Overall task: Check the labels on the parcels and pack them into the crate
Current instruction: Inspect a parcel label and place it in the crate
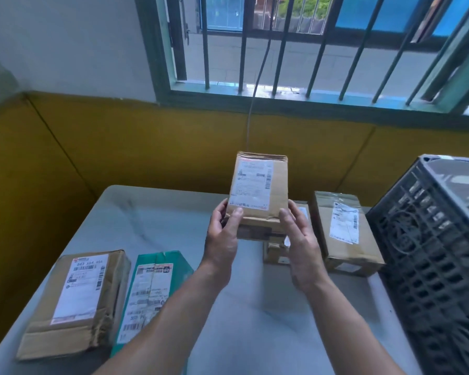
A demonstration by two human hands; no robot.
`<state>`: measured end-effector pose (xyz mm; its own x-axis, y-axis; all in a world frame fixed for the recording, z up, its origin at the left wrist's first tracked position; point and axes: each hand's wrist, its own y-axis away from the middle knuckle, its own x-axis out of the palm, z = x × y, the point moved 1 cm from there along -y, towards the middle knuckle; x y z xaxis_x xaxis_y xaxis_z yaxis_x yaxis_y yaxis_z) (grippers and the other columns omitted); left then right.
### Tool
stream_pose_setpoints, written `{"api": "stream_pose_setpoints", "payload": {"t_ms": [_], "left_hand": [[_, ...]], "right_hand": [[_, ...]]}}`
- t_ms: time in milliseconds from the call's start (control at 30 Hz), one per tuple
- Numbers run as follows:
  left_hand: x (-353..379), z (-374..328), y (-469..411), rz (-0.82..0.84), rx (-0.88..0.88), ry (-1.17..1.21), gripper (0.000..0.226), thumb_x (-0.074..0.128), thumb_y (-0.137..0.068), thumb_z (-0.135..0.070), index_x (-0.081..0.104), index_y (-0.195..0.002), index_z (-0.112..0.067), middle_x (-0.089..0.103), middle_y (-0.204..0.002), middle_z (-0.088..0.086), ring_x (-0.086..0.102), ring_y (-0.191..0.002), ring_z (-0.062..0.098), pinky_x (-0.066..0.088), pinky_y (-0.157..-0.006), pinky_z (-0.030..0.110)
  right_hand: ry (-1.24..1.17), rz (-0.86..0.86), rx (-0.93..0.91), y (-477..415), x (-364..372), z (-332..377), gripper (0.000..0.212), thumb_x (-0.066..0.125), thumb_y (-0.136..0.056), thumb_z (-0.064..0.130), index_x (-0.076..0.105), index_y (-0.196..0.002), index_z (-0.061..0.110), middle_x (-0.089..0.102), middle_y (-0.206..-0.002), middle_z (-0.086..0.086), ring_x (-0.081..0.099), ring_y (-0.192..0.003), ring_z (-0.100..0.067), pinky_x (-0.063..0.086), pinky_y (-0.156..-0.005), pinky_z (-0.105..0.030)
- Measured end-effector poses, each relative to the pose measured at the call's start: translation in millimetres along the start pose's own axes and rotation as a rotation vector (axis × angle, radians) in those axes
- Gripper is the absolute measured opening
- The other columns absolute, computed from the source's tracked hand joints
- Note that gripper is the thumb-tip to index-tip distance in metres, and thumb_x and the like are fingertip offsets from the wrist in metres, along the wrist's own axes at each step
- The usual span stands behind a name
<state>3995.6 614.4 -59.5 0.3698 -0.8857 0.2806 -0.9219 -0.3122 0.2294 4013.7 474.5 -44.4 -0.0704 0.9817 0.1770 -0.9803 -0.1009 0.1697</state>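
Observation:
I hold a small brown cardboard parcel (pixel 259 185) upright above the table, its white shipping label facing me. My left hand (pixel 224 236) grips its lower left corner, thumb on the front. My right hand (pixel 299 239) grips the lower right corner the same way. The black plastic crate (pixel 428 266) stands at the right edge of the table, with a grey patterned item inside near its top. Other labelled parcels lie on the table: a brown one (pixel 344 234) beside the crate, a brown one (pixel 76 301) at the near left, and a green one (pixel 149 293) next to it.
The grey table (pixel 157 226) stands against a yellow wall under a barred window. Another small brown box (pixel 275 250) lies partly hidden behind my right hand. A thin cable hangs down from the window sill behind the held parcel.

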Motion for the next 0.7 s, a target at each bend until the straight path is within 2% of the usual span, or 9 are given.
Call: {"api": "stream_pose_setpoints", "payload": {"t_ms": [67,167,267,400,500,567,600,633,700], "left_hand": [[11,-1,10,0.042,0.020,-0.001,0.036,0.055,-0.105,-0.032,0.049,-0.140,-0.032,0.067,-0.130,-0.001,0.061,-0.124,0.018,0.053,-0.106,0.037],[22,-2,20,0.099,0.024,0.011,0.035,0.049,-0.106,-0.031,0.051,-0.141,-0.031,0.069,-0.129,-0.004,0.064,-0.119,0.011,0.053,-0.093,0.024],[26,-4,24,0.135,0.025,-0.007,0.037,0.039,-0.106,-0.044,0.056,-0.138,-0.033,0.070,-0.126,-0.009,0.062,-0.120,0.005,0.050,-0.093,0.028],[34,-5,28,0.177,0.039,-0.040,0.053,0.058,-0.089,-0.051,0.048,-0.138,-0.035,0.071,-0.118,-0.015,0.066,-0.112,0.002,0.054,-0.084,0.021],[40,-2,30,0.223,0.038,-0.032,0.060,0.060,-0.086,-0.046,0.044,-0.143,-0.036,0.070,-0.126,-0.011,0.067,-0.116,0.007,0.055,-0.091,0.027],[42,0,32,0.239,0.041,-0.017,0.062,0.060,-0.086,-0.043,0.043,-0.145,-0.034,0.070,-0.129,-0.009,0.067,-0.117,0.009,0.056,-0.092,0.029],[43,0,33,0.240,0.039,-0.014,0.064,0.060,-0.086,-0.042,0.042,-0.147,-0.033,0.070,-0.129,-0.008,0.067,-0.117,0.009,0.057,-0.092,0.029],[44,1,33,0.244,0.033,-0.014,0.065,0.059,-0.085,-0.041,0.041,-0.148,-0.032,0.069,-0.130,-0.007,0.067,-0.117,0.009,0.057,-0.091,0.028],[46,-1,35,0.260,0.025,-0.027,0.068,0.059,-0.085,-0.041,0.039,-0.149,-0.031,0.069,-0.131,-0.005,0.067,-0.116,0.009,0.057,-0.087,0.025]], "right_hand": [[-0.019,0.051,-0.015,2,-10,5,0.065,0.069,-0.080,0.044,0.047,-0.142,0.039,0.071,-0.121,0.017,0.069,-0.104,-0.001,0.050,-0.084,-0.028],[-0.027,0.046,-0.065,5,-26,9,0.069,0.062,-0.078,0.039,0.045,-0.145,0.036,0.070,-0.123,0.014,0.070,-0.098,0.001,0.052,-0.079,-0.024],[-0.074,0.027,-0.083,8,-38,11,0.070,0.061,-0.078,0.036,0.046,-0.146,0.034,0.070,-0.124,0.005,0.070,-0.090,0.000,0.052,-0.073,-0.021],[-0.121,0.030,-0.107,14,-50,7,0.066,0.063,-0.079,0.032,0.049,-0.143,0.035,0.071,-0.126,0.004,0.070,-0.093,-0.001,0.054,-0.067,-0.015],[-0.122,0.048,-0.103,17,-58,8,0.068,0.064,-0.080,0.031,0.047,-0.145,0.033,0.070,-0.127,0.008,0.070,-0.099,-0.002,0.054,-0.069,-0.016],[-0.114,0.052,-0.085,17,-65,11,0.072,0.065,-0.080,0.035,0.043,-0.148,0.033,0.065,-0.136,0.004,0.068,-0.112,-0.008,0.057,-0.081,-0.023],[-0.109,0.050,-0.078,15,-67,14,0.074,0.067,-0.080,0.037,0.042,-0.149,0.034,0.060,-0.142,0.001,0.063,-0.122,-0.013,0.056,-0.093,-0.033],[-0.109,0.048,-0.071,14,-70,17,0.075,0.071,-0.081,0.038,0.041,-0.150,0.033,0.057,-0.146,-0.001,0.059,-0.128,-0.019,0.050,-0.105,-0.044],[-0.130,0.052,-0.064,11,-72,20,0.078,0.077,-0.082,0.033,0.041,-0.151,0.027,0.061,-0.141,-0.004,0.060,-0.129,-0.026,0.042,-0.113,-0.054]]}}
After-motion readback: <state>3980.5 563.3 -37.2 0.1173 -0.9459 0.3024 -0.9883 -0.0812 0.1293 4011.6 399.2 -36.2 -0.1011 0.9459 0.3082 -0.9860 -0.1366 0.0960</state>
